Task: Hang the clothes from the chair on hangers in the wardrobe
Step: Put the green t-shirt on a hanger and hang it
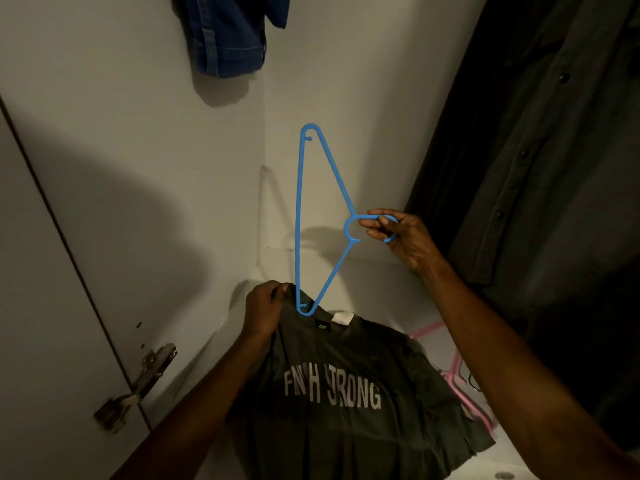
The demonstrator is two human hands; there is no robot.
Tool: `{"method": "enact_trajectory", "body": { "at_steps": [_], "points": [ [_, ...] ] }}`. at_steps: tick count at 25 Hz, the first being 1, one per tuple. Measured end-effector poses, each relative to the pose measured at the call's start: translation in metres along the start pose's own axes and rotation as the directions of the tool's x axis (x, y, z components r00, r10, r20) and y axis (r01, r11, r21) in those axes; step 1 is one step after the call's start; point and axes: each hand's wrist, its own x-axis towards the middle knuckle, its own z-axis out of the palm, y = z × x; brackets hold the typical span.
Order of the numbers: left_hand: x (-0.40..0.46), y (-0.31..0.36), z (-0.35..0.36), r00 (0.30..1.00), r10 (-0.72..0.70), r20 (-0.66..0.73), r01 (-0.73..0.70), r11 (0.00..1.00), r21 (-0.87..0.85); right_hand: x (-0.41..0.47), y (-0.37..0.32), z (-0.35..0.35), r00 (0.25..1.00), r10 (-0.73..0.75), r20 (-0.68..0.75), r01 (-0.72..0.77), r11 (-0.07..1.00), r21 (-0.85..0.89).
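Note:
A dark olive T-shirt [346,386] with white lettering hangs in front of me, inside the wardrobe. My left hand [265,308] grips it at the collar's left side. A blue plastic hanger [299,216] stands on end, one of its ends poking into the shirt's neck opening. My right hand [398,237] pinches the hanger by its hook, to the right of the hanger's body.
Blue jeans [230,32] hang at the top. A dark buttoned shirt [540,161] hangs along the right side. Pink hangers [460,386] lie on the white wardrobe floor [374,282] under the T-shirt. The door hinge [138,386] sits at lower left.

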Motion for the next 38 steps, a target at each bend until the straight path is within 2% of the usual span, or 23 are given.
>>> {"method": "enact_trajectory", "body": {
  "at_steps": [2,5,9,13,15,17,20,22,24,28,30,32,34,38],
  "points": [
    [0.013,0.007,-0.005,0.991,-0.129,0.037,0.133,0.979,-0.156,0.002,0.004,0.002,1.0,0.027,0.006,-0.027,1.0,-0.014],
    [0.023,0.012,-0.012,0.95,-0.31,0.042,0.306,0.891,-0.337,0.003,0.014,0.008,0.997,0.076,0.028,-0.075,0.996,-0.043],
    [0.025,0.041,-0.021,0.925,-0.371,0.084,0.364,0.797,-0.481,0.0,0.017,0.019,0.974,0.196,0.112,-0.184,0.977,-0.11],
    [0.03,0.077,-0.033,0.9,-0.425,0.101,0.402,0.715,-0.573,0.006,0.007,0.021,0.967,0.187,0.172,-0.148,0.965,-0.217],
    [0.033,0.092,-0.044,0.882,-0.452,0.129,0.425,0.65,-0.63,0.005,-0.001,0.015,0.955,0.213,0.205,-0.155,0.951,-0.268],
    [0.037,0.104,-0.056,0.88,-0.457,0.131,0.425,0.63,-0.65,-0.001,-0.011,0.008,0.936,0.258,0.239,-0.17,0.928,-0.332],
    [0.047,0.116,-0.069,0.879,-0.468,0.089,0.406,0.638,-0.655,-0.006,-0.029,0.002,0.911,0.32,0.26,-0.198,0.893,-0.404],
    [0.052,0.119,-0.073,0.874,-0.473,0.109,0.428,0.645,-0.634,-0.009,-0.042,-0.002,0.909,0.337,0.247,-0.207,0.877,-0.434],
    [0.057,0.118,-0.074,0.863,-0.48,0.155,0.477,0.677,-0.561,-0.011,-0.053,-0.006,0.911,0.353,0.211,-0.221,0.852,-0.475],
    [0.053,0.125,-0.074,0.829,-0.472,0.299,0.557,0.657,-0.508,-0.023,-0.063,-0.015,0.904,0.407,0.131,-0.263,0.772,-0.579],
    [0.046,0.132,-0.066,0.868,-0.45,0.209,0.492,0.731,-0.473,-0.028,-0.065,-0.015,0.892,0.438,0.115,-0.278,0.731,-0.623],
    [0.038,0.136,-0.052,0.925,-0.371,0.088,0.377,0.853,-0.361,-0.028,-0.065,-0.008,0.875,0.47,0.114,-0.262,0.659,-0.705],
    [0.033,0.136,-0.035,0.957,-0.288,0.04,0.289,0.926,-0.244,-0.025,-0.062,0.007,0.87,0.475,0.136,-0.213,0.609,-0.764],
    [0.018,0.139,-0.011,0.99,-0.144,0.014,0.144,0.981,-0.13,-0.01,-0.052,0.039,0.869,0.455,0.192,-0.181,0.656,-0.732]
  ]
}}
